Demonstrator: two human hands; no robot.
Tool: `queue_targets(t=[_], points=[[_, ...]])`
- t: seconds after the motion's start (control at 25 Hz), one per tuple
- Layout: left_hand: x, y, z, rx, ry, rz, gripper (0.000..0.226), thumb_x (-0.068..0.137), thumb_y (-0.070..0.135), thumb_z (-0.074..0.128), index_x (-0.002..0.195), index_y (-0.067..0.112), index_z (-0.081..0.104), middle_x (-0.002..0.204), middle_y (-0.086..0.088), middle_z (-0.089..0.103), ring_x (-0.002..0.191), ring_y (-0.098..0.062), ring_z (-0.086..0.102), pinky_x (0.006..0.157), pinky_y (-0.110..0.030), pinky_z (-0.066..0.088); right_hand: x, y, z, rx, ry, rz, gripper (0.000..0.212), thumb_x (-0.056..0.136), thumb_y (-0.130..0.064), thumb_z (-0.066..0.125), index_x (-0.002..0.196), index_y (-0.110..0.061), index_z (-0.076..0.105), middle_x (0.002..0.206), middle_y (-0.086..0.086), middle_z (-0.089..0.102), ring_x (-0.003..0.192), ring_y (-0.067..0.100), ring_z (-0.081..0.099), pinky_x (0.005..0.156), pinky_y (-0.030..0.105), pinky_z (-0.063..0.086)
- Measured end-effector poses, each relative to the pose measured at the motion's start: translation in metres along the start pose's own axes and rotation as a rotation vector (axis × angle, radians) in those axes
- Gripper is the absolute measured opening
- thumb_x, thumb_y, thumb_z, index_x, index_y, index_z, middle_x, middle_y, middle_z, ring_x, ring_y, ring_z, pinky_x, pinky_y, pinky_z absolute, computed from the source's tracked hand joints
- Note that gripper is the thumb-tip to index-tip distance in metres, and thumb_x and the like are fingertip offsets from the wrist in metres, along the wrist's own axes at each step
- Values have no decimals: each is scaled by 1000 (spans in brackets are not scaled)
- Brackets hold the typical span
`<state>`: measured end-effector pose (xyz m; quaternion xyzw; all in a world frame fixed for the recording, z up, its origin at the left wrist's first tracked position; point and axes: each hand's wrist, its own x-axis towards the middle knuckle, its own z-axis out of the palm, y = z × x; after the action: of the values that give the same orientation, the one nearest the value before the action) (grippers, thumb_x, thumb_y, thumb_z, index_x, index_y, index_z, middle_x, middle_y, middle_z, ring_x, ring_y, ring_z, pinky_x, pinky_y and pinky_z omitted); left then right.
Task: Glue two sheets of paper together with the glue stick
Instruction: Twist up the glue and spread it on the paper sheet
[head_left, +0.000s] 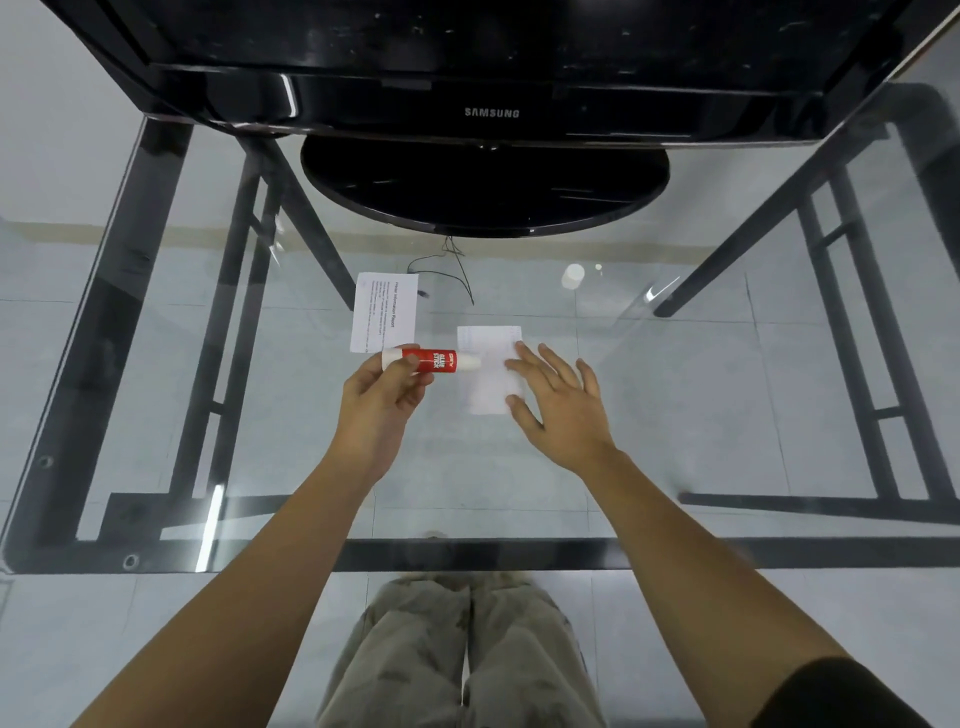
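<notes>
our left hand (384, 395) curls thumb and fingers round the glue stick (431, 360), whose red band reads "glue stick" in white. it lies sideways, uncapped, its white tip over the left edge of the blank sheet (488, 374); we cannot tell whether it touches. our right hand (561, 410) is spread, its straight fingers pressing that sheet's right side onto the glass table (675, 415). the printed sheet (384, 312) lies just beyond the left hand, its text too small to read. a white cap (572, 275) stands further back, near the monitor (491, 113) marked "samsung".
</notes>
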<state>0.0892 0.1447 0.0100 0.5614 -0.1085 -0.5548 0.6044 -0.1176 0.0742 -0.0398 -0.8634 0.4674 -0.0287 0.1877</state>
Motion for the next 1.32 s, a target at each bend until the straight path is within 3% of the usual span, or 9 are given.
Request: queue_targets(t=[0.12, 0.2, 0.36, 0.48, 0.76, 0.96, 1.08, 1.32], points=[[13, 9, 6, -40, 27, -44, 35, 93, 20, 50, 129, 16, 47, 104, -8, 63, 80, -17, 67, 69, -22, 54, 1, 0, 4, -45, 23, 18, 47, 96, -47, 30, 139, -30, 34, 154, -11, 24, 143, 12, 16, 115, 41, 3], [20, 14, 8, -18, -17, -21, 30, 91, 16, 55, 120, 19, 52, 98, -4, 65, 82, -17, 66, 71, -22, 54, 1, 0, 3, -41, 35, 18, 47, 95, -48, 30, 138, -29, 36, 153, -11, 27, 142, 11, 18, 115, 41, 5], [20, 12, 6, 388, -71, 163, 32, 77, 9, 72, 99, 26, 55, 87, 23, 69, 83, -7, 66, 73, -20, 54, 0, 1, 4, -34, 64, 15, 47, 94, -49, 30, 137, -30, 37, 152, -11, 29, 142, 10, 18, 114, 38, 4], [21, 8, 2, 655, -104, 234, 21, 75, 23, 74, 93, 24, 63, 89, 11, 70, 86, -11, 67, 80, -26, 55, 0, 1, 6, -27, 63, 15, 48, 93, -49, 31, 137, -31, 36, 152, -11, 29, 142, 9, 17, 115, 35, 1], [25, 19, 5, 1025, -372, 379, 28, 75, 34, 74, 97, 36, 59, 93, 14, 66, 87, -4, 64, 75, -11, 53, 2, 1, 3, -25, 62, 20, 53, 89, -56, 33, 137, -32, 35, 151, -9, 30, 142, 13, 20, 115, 39, 4], [25, 18, 8, 1140, -515, 433, 27, 75, 28, 75, 98, 22, 63, 92, 6, 67, 83, 6, 62, 70, -3, 47, 2, 1, 2, -16, 62, 26, 55, 88, -57, 35, 137, -31, 35, 151, -8, 31, 142, 14, 22, 115, 42, 6], [28, 21, 10, 1199, -546, 436, 25, 75, 27, 75, 97, 19, 64, 94, 5, 70, 81, 5, 63, 72, -6, 49, 2, 0, 3, -10, 63, 22, 56, 88, -57, 36, 137, -31, 36, 151, -8, 32, 141, 15, 22, 115, 42, 6], [33, 28, 12, 1171, -537, 473, 20, 76, 24, 74, 92, 17, 64, 83, 18, 66, 76, 4, 64, 68, -4, 47, 2, 2, 4, -27, 78, 15, 55, 88, -56, 36, 136, -30, 36, 151, -9, 32, 141, 13, 22, 115, 39, 4]])
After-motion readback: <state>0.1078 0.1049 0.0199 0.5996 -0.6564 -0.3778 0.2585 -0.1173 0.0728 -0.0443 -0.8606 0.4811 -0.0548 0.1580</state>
